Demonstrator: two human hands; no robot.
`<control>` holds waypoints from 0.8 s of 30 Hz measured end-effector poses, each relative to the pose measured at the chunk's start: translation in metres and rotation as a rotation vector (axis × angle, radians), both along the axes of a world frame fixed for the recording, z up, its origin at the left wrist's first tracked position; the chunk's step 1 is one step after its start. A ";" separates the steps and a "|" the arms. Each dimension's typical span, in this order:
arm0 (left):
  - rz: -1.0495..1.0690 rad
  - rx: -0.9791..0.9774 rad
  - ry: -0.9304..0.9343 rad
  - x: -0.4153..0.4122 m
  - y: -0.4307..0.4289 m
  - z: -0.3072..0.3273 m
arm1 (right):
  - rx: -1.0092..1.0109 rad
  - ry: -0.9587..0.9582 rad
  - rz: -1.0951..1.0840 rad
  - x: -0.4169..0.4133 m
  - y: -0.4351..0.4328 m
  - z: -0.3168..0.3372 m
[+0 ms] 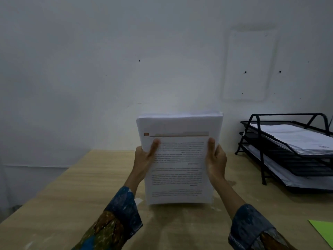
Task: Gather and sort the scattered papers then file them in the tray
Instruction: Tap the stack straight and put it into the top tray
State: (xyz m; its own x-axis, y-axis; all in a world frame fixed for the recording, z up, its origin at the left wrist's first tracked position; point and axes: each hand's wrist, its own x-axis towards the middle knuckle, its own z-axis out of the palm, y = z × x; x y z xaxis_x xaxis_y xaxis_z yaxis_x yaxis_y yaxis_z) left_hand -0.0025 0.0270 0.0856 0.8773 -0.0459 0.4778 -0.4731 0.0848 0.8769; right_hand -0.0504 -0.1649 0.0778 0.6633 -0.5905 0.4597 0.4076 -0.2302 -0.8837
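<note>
Stack of papers [178,159] held upright in mid-frame over the wooden table [81,192], bottom edge at or just above the tabletop; contact can't be confirmed. Left hand [144,159] grips the stack's left edge, thumb across the front page. Right hand [216,159] grips the right edge the same way. Fingers of both hands are hidden behind the sheets. Front page has an orange header bar and printed lines, too blurred to read; the text appears upside down. Black wire tray [259,141], three tiers, sits far right on the table, cut off by the frame edge. Top tier holds white sheets; the middle tier's contents are hard to make out. Green sheet [322,230] at near right, only a corner visible. Room is dim.
</note>
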 end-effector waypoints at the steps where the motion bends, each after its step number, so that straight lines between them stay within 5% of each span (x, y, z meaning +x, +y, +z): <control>1: 0.016 0.006 0.023 -0.001 -0.001 -0.010 | -0.013 0.038 0.013 -0.002 0.001 -0.015; 24: 0.095 0.110 0.196 0.006 -0.008 -0.048 | 0.006 0.164 0.196 -0.001 -0.012 -0.085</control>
